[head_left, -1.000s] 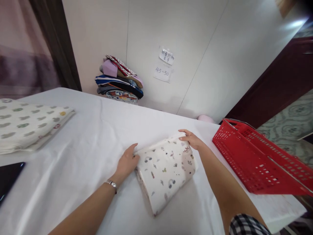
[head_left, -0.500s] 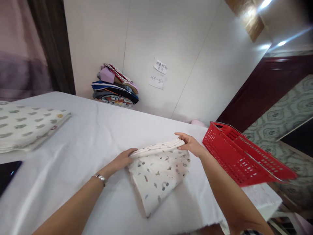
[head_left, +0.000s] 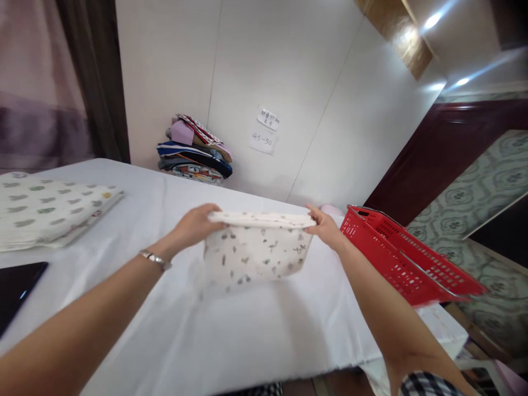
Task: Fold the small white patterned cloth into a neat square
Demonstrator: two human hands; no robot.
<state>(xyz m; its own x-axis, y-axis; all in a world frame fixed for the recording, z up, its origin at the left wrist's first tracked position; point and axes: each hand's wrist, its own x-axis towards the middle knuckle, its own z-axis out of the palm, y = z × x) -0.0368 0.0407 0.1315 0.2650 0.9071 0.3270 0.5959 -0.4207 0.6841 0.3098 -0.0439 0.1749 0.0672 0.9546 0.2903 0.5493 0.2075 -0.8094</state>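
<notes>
A white cloth with small printed motifs (head_left: pixel 259 250) hangs between my two hands, folded in layers along its top edge and blurred at its lower edge. My left hand (head_left: pixel 198 225) grips its left top corner, fingers closed over the layers. At the right top corner my right hand (head_left: pixel 324 226) pinches the cloth between thumb and fingers. The cloth is lifted off the white-covered table (head_left: pixel 256 335), and a shadow falls below it.
Another folded cloth with leaf-like spots (head_left: pixel 49 212) lies at the table's left. Near it is a dark flat device (head_left: pixel 20 289). A red basket (head_left: pixel 396 258) stands to the right of my right hand. Folded clothes (head_left: pixel 196 151) are stacked by the wall beside a paper sign (head_left: pixel 263 132).
Both hands have risen and moved away from me with the cloth. Its top edge is now straighter and level, and its lower part swings free of the table.
</notes>
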